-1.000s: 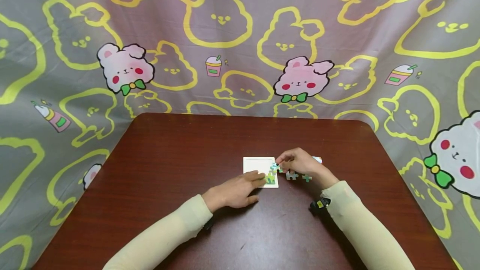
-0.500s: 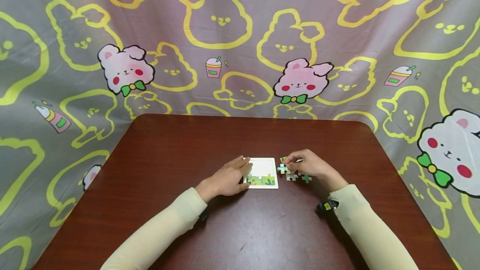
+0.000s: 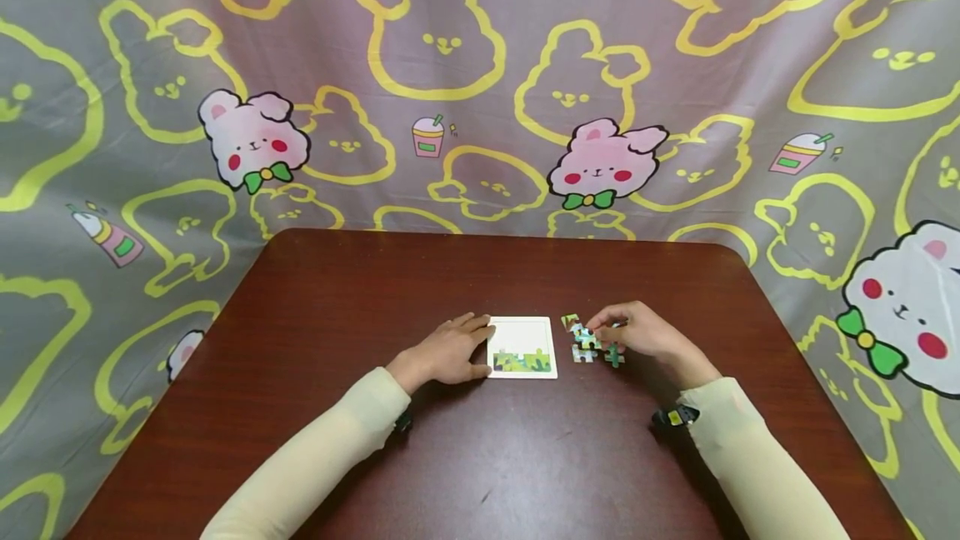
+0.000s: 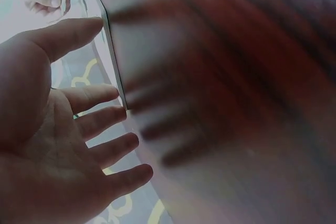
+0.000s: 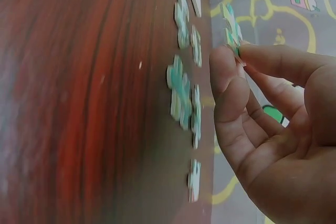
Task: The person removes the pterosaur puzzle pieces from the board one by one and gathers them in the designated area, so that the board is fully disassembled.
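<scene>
A white puzzle tray (image 3: 519, 335) lies on the table, with joined jigsaw pieces (image 3: 521, 362) in green and yellow along its near side. My left hand (image 3: 447, 350) is spread flat at the tray's left edge; in the left wrist view the thumb and index fingertips (image 4: 113, 93) meet the rim. Right of the tray, my right hand (image 3: 645, 333) pinches a jigsaw piece (image 5: 231, 24) between thumb and fingers, raised off the table. Beneath and around it lie loose jigsaw pieces (image 3: 582, 354), light blue and green, some partly hidden by the fingers.
The brown table (image 3: 390, 298) extends around the tray on all sides. Behind it hangs a grey-pink curtain (image 3: 480, 48) with cartoon rabbits. Several loose pieces (image 5: 179, 95) lie scattered close together under the right hand. A dark wrist device (image 3: 677, 416) sits at the right cuff.
My right hand has moved right, away from the tray, with the jigsaw piece. My left hand has slid left off the joined pieces to the tray's left edge, uncovering the row.
</scene>
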{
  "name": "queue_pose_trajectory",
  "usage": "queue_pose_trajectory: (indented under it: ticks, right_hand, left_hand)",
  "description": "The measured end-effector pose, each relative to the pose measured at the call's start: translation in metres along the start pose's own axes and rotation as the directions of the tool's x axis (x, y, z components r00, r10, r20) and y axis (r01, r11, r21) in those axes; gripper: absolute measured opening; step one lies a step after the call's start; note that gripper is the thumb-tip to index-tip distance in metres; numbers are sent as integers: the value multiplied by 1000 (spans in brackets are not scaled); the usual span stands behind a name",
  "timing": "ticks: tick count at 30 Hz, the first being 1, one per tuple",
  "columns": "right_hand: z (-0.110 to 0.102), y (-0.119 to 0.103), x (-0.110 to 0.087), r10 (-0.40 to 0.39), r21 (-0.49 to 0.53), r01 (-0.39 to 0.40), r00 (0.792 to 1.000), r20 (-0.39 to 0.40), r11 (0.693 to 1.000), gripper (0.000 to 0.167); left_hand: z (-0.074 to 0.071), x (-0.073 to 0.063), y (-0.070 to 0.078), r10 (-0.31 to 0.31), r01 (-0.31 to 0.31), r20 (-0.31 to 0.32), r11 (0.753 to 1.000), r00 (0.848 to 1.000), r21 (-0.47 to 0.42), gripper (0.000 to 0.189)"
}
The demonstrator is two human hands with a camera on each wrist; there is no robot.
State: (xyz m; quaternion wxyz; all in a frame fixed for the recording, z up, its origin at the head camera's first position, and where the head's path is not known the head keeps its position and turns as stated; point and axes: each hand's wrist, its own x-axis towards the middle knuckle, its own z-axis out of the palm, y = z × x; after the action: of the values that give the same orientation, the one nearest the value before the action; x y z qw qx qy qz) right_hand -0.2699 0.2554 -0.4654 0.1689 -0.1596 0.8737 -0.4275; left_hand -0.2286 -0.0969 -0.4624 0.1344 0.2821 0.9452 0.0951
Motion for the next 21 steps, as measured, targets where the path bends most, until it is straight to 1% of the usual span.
queue_pose_trajectory:
  ticks: [6,13,21]
  right_hand:
    - [-8,11,-10,6,8,-6,1000,-10,1000,16]
    - [-18,21,-23,52,0,-52,998,-33,999,17]
    - [-29,29,-35,90,8,-90,996,-28,996,19]
  left_hand:
    - [-1,1,-1,-8,8,20,1000,1000,-22,73]
    - [-2,1,-2,-16,17,21,999,1000,-45,74]
    - [-3,1,-3,-27,29,29,997,999,-65,75]
